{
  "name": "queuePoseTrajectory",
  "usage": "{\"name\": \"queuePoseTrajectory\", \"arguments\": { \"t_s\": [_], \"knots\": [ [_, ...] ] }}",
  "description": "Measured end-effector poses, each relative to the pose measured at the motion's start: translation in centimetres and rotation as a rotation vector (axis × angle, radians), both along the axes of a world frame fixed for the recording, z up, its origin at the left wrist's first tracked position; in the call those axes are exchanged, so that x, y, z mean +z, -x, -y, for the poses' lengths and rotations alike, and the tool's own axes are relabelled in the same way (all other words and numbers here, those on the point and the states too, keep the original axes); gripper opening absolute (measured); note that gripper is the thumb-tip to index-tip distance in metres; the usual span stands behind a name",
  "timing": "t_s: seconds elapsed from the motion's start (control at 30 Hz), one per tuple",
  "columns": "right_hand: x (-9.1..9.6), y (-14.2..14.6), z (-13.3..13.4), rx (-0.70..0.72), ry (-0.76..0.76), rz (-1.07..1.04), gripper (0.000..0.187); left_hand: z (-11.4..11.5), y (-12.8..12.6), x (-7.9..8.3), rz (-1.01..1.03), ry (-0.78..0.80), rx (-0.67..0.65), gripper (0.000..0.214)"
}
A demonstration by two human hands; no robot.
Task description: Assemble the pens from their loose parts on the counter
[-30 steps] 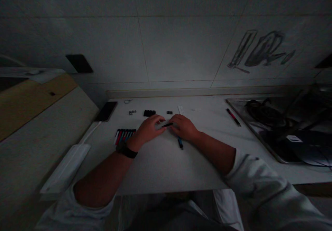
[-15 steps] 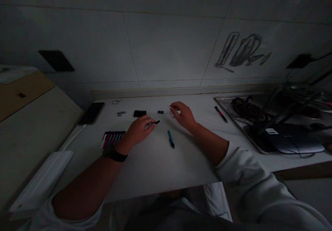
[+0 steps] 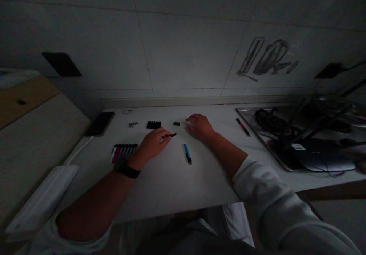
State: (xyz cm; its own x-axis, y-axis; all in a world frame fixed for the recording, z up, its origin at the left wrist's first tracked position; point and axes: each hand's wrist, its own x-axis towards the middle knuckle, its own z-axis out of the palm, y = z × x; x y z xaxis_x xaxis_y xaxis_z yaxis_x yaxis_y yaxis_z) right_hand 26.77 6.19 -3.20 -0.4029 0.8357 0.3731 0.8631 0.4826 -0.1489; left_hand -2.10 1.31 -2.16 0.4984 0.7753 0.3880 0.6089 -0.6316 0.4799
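Note:
My left hand [image 3: 153, 143] pinches a small black pen part [image 3: 173, 134] between thumb and fingertips, its tip pointing right. My right hand [image 3: 201, 127] bends its fingers down over thin, pale pieces on the tabletop; what lies between its fingertips is hard to make out in the dim light. Between the hands and slightly nearer lies a blue and black pen [image 3: 187, 154]. A row of black pen parts [image 3: 153, 125] sits just beyond my left hand. Small dark pieces [image 3: 176, 123] lie left of my right fingertips.
Several coloured pens [image 3: 121, 152] lie side by side near my left wrist. Small metallic pieces [image 3: 133, 124] and a phone [image 3: 100, 124] are farther left. A red and black pen [image 3: 243, 127] lies right, beside a metal-rimmed stove [image 3: 264, 144] bearing cables and a dark device.
My right hand has lowered, and its fingers now rest over the pale pieces. My left hand stays about where it was, still pinching the black part.

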Motion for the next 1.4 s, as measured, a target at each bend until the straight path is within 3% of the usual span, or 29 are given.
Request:
{"name": "queuePoseTrajectory", "arguments": {
  "t_s": [0.17,0.5,0.77,1.03,1.23,1.4],
  "knots": [
    [0.0,2.8,0.8,0.015,0.061,0.093,0.047,0.0,-0.2,0.1,-0.008,0.027,0.005,0.018],
    [-0.3,2.3,0.3,0.012,0.079,0.095,0.04,0.1,-0.2,0.2,-0.017,0.031,0.005,0.016],
    [-0.9,2.0,-0.2,0.057,-0.028,0.007,0.026,0.2,-0.1,0.1,0.005,0.016,-0.014,0.016],
    [0.4,2.1,0.2,0.189,-0.044,0.06,0.018,0.0,0.0,0.1,-0.011,0.017,-0.004,0.016],
    [0.6,2.7,1.6,0.267,0.088,-0.279,0.019,0.3,0.0,0.4,-0.006,0.011,0.01,0.015],
    [0.7,4.0,2.9,0.249,0.228,-0.622,0.017,0.4,-0.2,0.6,0.0,0.004,-0.001,0.014]
  ]
}}
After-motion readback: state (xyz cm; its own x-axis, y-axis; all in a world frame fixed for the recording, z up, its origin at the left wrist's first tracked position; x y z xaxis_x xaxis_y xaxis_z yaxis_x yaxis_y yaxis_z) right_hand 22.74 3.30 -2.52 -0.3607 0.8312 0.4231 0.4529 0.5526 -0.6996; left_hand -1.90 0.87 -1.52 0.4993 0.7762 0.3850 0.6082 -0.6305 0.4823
